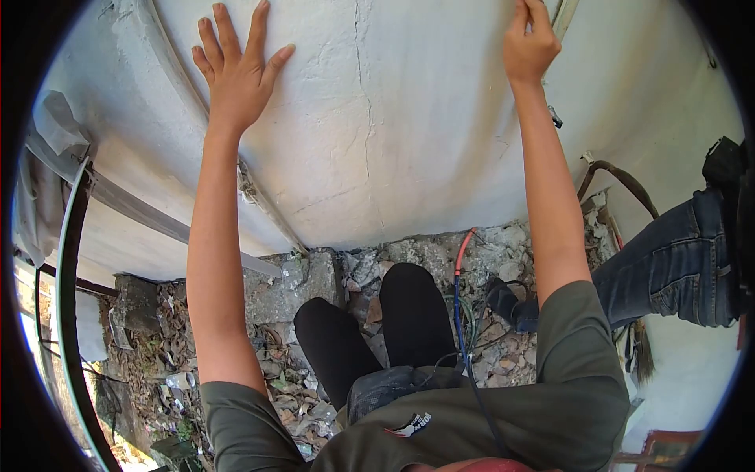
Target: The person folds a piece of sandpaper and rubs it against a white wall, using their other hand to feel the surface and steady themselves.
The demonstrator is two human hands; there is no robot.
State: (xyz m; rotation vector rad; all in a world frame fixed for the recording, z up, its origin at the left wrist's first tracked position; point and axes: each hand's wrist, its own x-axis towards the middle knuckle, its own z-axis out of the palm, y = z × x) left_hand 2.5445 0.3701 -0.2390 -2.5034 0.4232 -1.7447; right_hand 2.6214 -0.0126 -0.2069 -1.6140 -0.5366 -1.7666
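My left hand (pixel 238 79) lies flat against the white wall (pixel 425 118) at the upper left, its fingers spread and nothing in it. A long crack (pixel 366 118) runs down the wall between my hands. At the top right my right hand (pixel 532 43) is raised, its fingers bent and pressed together at the frame's top edge. What they hold, if anything, is too small to tell. A narrow strip (pixel 564 17) on the wall passes just right of that hand.
Rubble and dry leaves (pixel 275 370) cover the ground around my knees. Another person's leg in jeans (pixel 668 263) is at the right. A blue and red cable (pixel 458 291) rises near my knee. At the left are a curved metal frame (pixel 69 315) and a grey pipe (pixel 149 214).
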